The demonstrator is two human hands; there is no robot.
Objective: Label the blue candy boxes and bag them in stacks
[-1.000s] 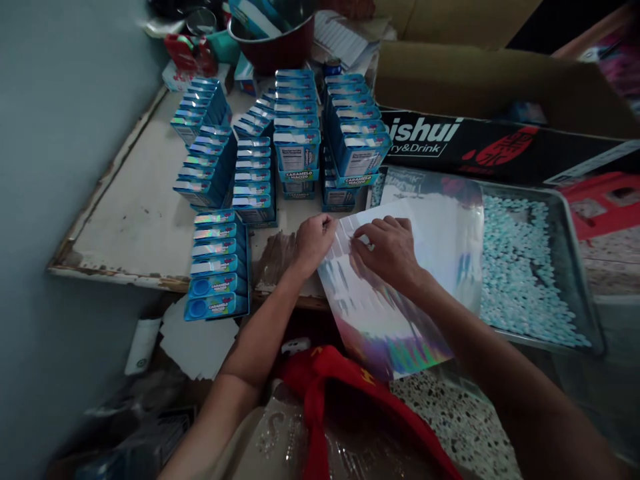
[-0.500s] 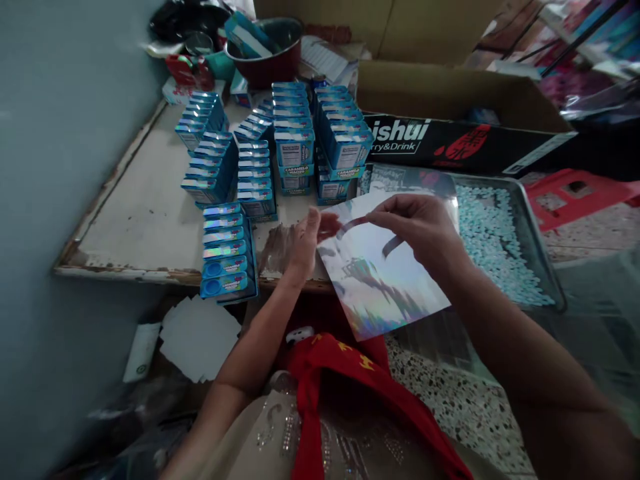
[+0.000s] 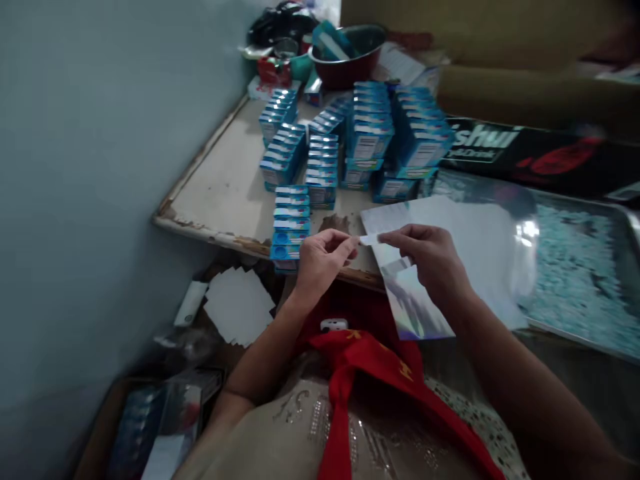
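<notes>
My left hand (image 3: pixel 325 260) and my right hand (image 3: pixel 433 257) meet in front of me, fingertips pinched. Stretched between them is a short, narrow pale strip (image 3: pixel 370 239), with one end in each hand. Under the right hand lies a shiny, rainbow-reflecting silver sheet (image 3: pixel 417 310), jutting past the table edge. A row of small blue boxes (image 3: pixel 291 223) stands just beyond my left hand, at the table's front edge. Lettering on the boxes is too blurred to read now.
More blue boxes (image 3: pixel 371 123) stand stacked on the worn white table (image 3: pixel 210 187). Behind them is a dark red bowl (image 3: pixel 350 70). To the right are a black printed carton (image 3: pixel 545 157) and a metal tray of small turquoise pieces (image 3: pixel 575 267). White card sheets (image 3: pixel 240 307) lie below the table.
My left hand has closed from open fingers onto the strip's other end. The right hand has brought the strip toward it. My view has turned left, shifting everything rightward.
</notes>
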